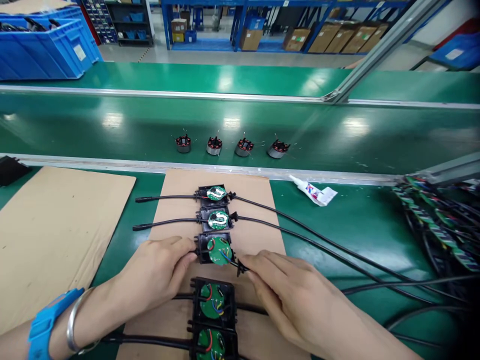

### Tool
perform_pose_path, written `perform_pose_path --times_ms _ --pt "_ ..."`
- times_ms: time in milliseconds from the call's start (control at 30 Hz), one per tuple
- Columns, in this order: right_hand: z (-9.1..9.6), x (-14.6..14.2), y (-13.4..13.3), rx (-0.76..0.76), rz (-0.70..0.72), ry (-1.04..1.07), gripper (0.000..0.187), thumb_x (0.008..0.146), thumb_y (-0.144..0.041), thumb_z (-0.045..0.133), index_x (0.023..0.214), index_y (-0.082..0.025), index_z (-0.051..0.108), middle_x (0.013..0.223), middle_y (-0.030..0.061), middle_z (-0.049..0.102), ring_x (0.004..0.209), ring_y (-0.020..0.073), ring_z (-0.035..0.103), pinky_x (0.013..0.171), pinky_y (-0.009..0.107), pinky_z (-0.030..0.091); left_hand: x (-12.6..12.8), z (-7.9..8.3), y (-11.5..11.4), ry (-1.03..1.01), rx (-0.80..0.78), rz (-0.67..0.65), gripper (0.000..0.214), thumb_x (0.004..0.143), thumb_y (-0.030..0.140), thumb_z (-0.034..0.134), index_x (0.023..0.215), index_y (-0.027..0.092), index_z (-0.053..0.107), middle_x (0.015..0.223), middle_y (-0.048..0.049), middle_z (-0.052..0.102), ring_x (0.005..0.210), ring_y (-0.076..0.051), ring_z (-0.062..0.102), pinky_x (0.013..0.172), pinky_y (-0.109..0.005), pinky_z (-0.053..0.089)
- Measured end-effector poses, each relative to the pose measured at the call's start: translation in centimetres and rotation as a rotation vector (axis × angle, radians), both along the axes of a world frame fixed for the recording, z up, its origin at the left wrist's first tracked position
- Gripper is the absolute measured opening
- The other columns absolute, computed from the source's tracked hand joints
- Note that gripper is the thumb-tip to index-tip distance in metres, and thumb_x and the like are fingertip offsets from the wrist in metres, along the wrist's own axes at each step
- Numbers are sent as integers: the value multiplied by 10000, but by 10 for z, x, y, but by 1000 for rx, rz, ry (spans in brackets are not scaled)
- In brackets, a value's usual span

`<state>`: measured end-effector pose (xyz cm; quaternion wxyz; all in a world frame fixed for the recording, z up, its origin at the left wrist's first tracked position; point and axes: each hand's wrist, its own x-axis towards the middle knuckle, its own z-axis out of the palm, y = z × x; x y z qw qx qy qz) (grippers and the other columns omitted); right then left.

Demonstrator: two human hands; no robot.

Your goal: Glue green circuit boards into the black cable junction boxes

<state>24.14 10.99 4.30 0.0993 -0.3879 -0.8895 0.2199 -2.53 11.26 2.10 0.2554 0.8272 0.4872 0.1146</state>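
Note:
Several black square housings with round green circuit boards lie in a column on a cardboard sheet, each with black cables running left and right. My left hand grips the left side of the third housing, fingers curled at its edge. My right hand pinches the cable grommet at that housing's lower right corner. Two housings lie beyond it, and two more sit nearer to me.
Several small motor stators stand in a row on the green conveyor belt. A white glue tube lies right of the cardboard. A bundle of striped wiring fills the right side. A larger cardboard sheet lies left; blue crates stand far left.

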Motion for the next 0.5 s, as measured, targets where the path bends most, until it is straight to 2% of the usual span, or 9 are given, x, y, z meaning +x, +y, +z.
perform_pose_path --times_ms 100,233,333,500 --pt "2 -11 11 -1 5 -133 239 874 -84 380 954 -174 587 811 57 611 699 194 612 588 314 436 8 -3 9 99 6 -21 240 948 223 380 952 191 617 821 -36 686 676 -203 648 608 -317 500" --pt "1 -23 27 27 53 -289 351 837 -103 421 1137 -180 586 795 41 614 615 207 590 526 323 361 12 -5 16 160 6 -34 229 931 228 384 867 195 602 778 -32 677 655 -217 637 589 -327 477" --pt "2 -30 36 3 105 -329 402 829 -139 430 1196 -186 589 841 54 647 675 219 620 566 329 373 10 -4 18 148 -19 -26 234 933 242 381 863 204 601 784 -29 679 675 -225 642 612 -346 481" --pt "-3 -36 36 -25 105 -359 382 827 -203 442 1158 -177 631 916 73 669 734 229 647 601 340 388 7 -3 24 49 -67 -23 182 908 210 436 876 202 615 849 -21 689 757 -210 652 677 -335 497"
